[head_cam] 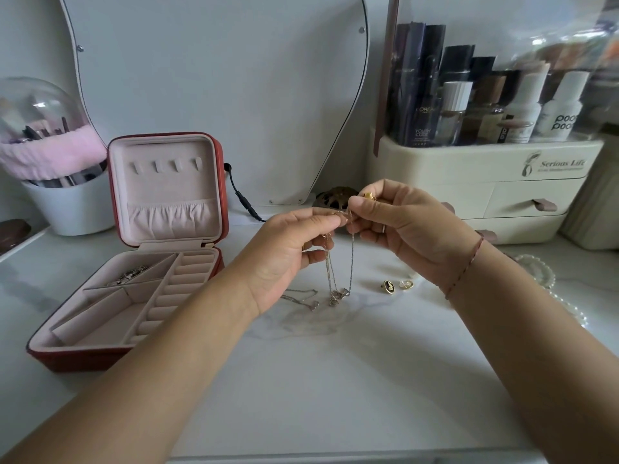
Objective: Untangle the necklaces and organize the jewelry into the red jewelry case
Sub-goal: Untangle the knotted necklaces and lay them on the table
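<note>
Thin silver necklace chains (338,262) hang tangled between both hands above the white tabletop, their pendants touching the surface near the middle. My left hand (288,252) pinches the chains at the top from the left. My right hand (398,226) pinches them from the right and also holds a small gold piece (368,195). Another chain end with a pendant (303,298) lies on the table under my left wrist. Two earrings (397,285) lie to the right. The red jewelry case (67,358) stands open on the left, with a silver item (129,274) in a back compartment.
A white cup of makeup brushes with a clear dome (50,162) stands behind the case. A cream cosmetics organizer (485,182) with drawers fills the back right. A mirror (214,95) leans on the wall, a black cable (243,202) at its base. A pearl-rimmed dish (542,272) sits at right.
</note>
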